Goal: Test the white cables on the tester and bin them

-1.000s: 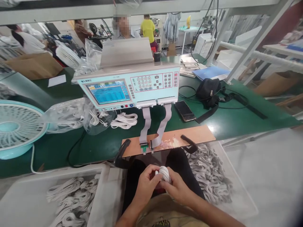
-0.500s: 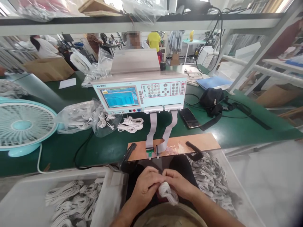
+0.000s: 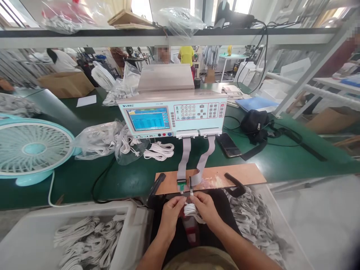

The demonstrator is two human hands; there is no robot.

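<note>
A coiled white cable (image 3: 190,210) hangs between my two hands, in front of the wooden board's edge. My left hand (image 3: 171,214) is closed in a pinch on one side of it, close to the small green circuit board (image 3: 182,186). With thumb and fingers pressed together, my right hand (image 3: 206,209) grips the cable near the connector (image 3: 191,192) at the end of the right-hand grey ribbon cable (image 3: 204,155). Whether a plug is seated there I cannot tell; the fingertips hide it. The left-hand grey ribbon cable (image 3: 184,159) runs to the green circuit board.
Black clamps (image 3: 157,186) hold the wooden board (image 3: 244,173) at the table edge. Behind it stands a tester (image 3: 199,123) with a lit screen. White bins of cables (image 3: 92,240) flank my legs. A fan (image 3: 33,148), phone (image 3: 228,145) and black bag (image 3: 254,122) are on the table.
Both hands have moved forward with the coiled cable, from my lap up to the connectors at the board's edge. The hands are slightly further apart, and the camera view has shifted a little.
</note>
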